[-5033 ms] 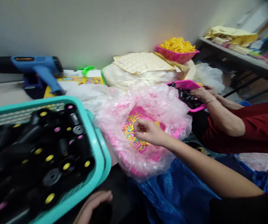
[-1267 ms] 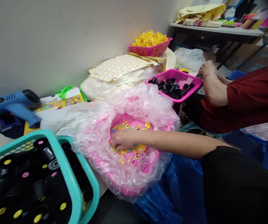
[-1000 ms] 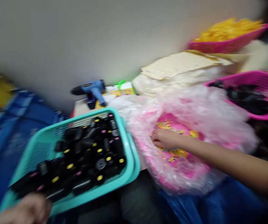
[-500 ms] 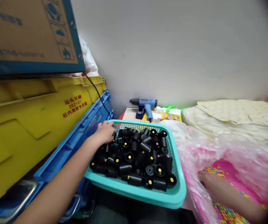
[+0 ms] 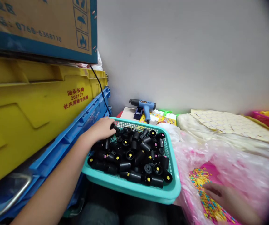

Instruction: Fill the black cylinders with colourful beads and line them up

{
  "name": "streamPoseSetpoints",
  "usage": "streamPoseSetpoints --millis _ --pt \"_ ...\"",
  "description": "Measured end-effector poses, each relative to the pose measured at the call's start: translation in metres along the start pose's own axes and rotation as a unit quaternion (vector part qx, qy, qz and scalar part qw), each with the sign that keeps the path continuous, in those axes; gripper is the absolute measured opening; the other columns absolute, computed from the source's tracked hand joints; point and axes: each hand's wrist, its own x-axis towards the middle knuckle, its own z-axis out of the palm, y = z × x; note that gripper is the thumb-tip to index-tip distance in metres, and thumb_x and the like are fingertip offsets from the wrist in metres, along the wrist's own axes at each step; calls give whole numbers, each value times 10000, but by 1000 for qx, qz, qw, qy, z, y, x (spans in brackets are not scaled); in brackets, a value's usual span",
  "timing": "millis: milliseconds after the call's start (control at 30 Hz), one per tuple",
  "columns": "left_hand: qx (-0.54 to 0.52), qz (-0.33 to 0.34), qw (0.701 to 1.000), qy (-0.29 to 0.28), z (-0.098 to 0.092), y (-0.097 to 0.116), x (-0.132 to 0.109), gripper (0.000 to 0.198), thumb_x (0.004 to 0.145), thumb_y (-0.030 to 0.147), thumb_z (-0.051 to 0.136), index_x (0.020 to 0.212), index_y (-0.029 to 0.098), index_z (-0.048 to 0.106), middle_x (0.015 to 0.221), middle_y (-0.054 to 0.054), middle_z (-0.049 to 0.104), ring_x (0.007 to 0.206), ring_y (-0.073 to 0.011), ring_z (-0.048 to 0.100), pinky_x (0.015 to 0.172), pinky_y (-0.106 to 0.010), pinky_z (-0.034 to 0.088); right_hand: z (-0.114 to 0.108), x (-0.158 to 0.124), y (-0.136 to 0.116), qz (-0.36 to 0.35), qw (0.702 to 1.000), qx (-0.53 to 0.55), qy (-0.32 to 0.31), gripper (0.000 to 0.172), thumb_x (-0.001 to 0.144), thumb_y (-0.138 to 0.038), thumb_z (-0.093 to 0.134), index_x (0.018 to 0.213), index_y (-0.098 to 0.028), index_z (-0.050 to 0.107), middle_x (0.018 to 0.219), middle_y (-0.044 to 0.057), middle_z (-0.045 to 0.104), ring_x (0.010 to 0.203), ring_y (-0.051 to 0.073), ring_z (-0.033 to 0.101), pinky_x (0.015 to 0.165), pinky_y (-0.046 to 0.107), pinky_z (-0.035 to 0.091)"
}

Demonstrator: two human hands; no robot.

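- Coloured beads (image 5: 207, 203) are spread over the floor of a pink basket (image 5: 211, 167) at the near right, which is lined with a crumpled clear plastic bag (image 5: 237, 168).
- The right hand (image 5: 220, 194) is laid on these beads with its fingers loosely bent. Whether anything is pinched between them cannot be told, as the hand is blurred.
- A teal basket (image 5: 134, 191) is set just left of the bag, touching it, and is filled with a heap of black cylinders (image 5: 136, 157), many capped in yellow or pink.
- At the far left corner of the teal basket, the left hand (image 5: 101, 129) is closed, and one black part (image 5: 114, 127) is gripped between thumb and fingertips, just above the heap.
- A blue crate (image 5: 61, 147) is seen against the basket's left side, with a yellow crate (image 5: 31, 103) stacked on it and a cardboard box (image 5: 43, 25) on top.
- Beyond the basket's far rim, a blue heat gun (image 5: 144, 107) is stood by the wall, and sheets of round stickers (image 5: 230, 125) are laid to its right.
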Motion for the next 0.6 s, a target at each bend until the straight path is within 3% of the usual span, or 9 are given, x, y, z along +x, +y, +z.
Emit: streamPoseSetpoints --millis 100,167,267,367,467,533,600 --pt "-118 -23 991 57 -11 4 -37 430 802 319 475 1183 173 612 1008 -76 690 888 -247 644 812 -332 503 -5 -12 -1 3 997 41 -58 286 701 -492 594 576 -245 667 577 43 684 560 266 648 528 324 506" --pt "-234 1 968 93 -8 9 -66 468 808 376 488 1213 189 627 1002 -60 697 908 -253 645 821 -339 512 -6 -17 -1 15 997 61 -40 323 721 -525 590 629 -238 704 623 53 716 603 272 672 553 318 517" --pt "-361 82 920 132 15 20 -111 416 878 416 447 1168 229 678 1135 -59 664 1094 -254 591 953 -340 472 -9 -21 -4 55 995 86 17 378 712 -576 596 727 -228 743 724 69 757 679 290 697 593 329 526" --pt "-467 77 877 86 52 38 -152 378 893 422 507 1218 279 637 1194 -51 642 1104 -232 599 949 -311 488 -15 -26 -20 113 981 147 64 431 687 -613 619 742 -199 728 716 86 746 678 280 688 608 344 520" --pt "-560 27 828 16 86 59 -181 389 874 399 583 1248 297 568 1171 -50 643 1040 -203 638 884 -264 523 -20 -36 -62 138 933 324 74 407 682 -573 694 715 -167 680 682 69 707 646 207 658 631 312 519" --pt "-575 54 816 -15 99 70 -192 313 876 373 589 1179 294 586 1137 -41 642 1012 -189 647 857 -238 529 -20 -46 -106 120 890 436 57 332 625 -461 799 745 -174 682 709 34 701 658 162 645 636 270 508" --pt "-560 107 821 -28 106 77 -197 262 898 344 558 1153 297 593 1159 -37 632 1038 -188 638 872 -238 521 -16 -56 -154 78 849 522 -31 336 601 -395 840 845 -197 721 745 16 716 683 149 656 682 273 519"
